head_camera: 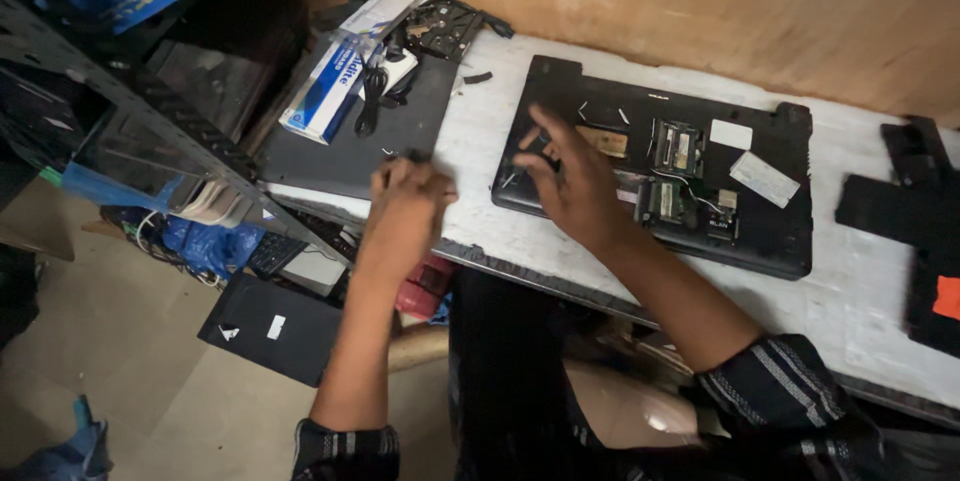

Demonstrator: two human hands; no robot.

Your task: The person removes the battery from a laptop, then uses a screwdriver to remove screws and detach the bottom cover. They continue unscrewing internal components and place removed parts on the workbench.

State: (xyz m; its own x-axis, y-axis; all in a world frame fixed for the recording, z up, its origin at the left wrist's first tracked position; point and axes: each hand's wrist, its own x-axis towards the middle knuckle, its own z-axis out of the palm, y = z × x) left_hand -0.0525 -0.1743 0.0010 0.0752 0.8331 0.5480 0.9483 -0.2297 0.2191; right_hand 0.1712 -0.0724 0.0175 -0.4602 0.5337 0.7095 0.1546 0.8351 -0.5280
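Under the spread right hand (570, 176), mid-teardown on the upturned laptop (660, 166); left hand (405, 206) curled shut around something unseen; needs steadying next.

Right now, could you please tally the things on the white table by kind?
Opened laptops, underside up: 1
Closed dark laptops: 1
Blue-and-white boxes: 1
Black removed cover panels: 1
Total: 4

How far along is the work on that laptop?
Done: the laptop lies bottom-up with a cover off, its boards exposed; a dark panel lies to one side. In hand: the right hand rests on its left part; the left hand is closed beside it. Left: the boards are still seated.
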